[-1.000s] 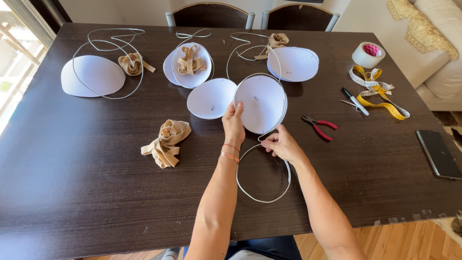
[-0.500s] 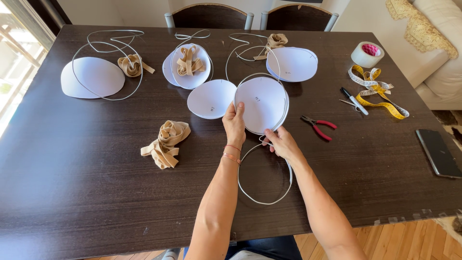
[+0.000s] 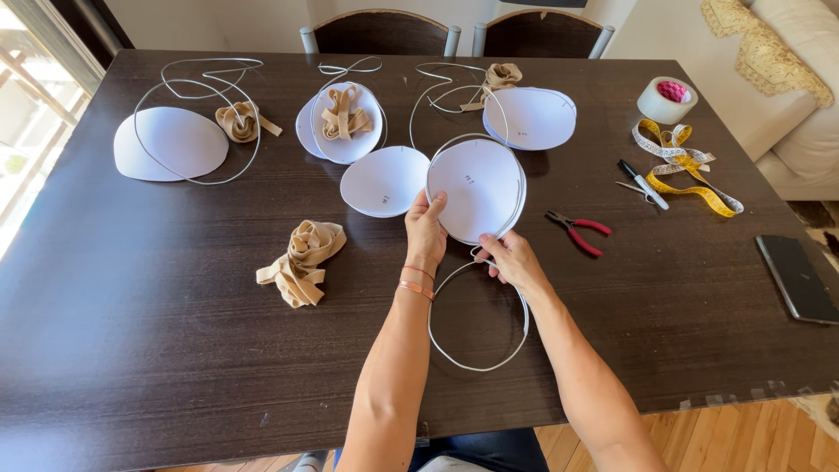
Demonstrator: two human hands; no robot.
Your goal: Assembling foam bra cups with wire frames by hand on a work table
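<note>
Dark wooden counter with a satin sheen; on it a matt white paper disc ringed by thin grey wire — beside it, pliers with glossy red plastic grips.

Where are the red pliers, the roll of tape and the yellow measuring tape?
red pliers (image 3: 578, 229), head view, on the crossing of the handles.
roll of tape (image 3: 666, 102), head view, on its white outer wall.
yellow measuring tape (image 3: 699, 182), head view, on a yellow stretch near the middle.
</note>
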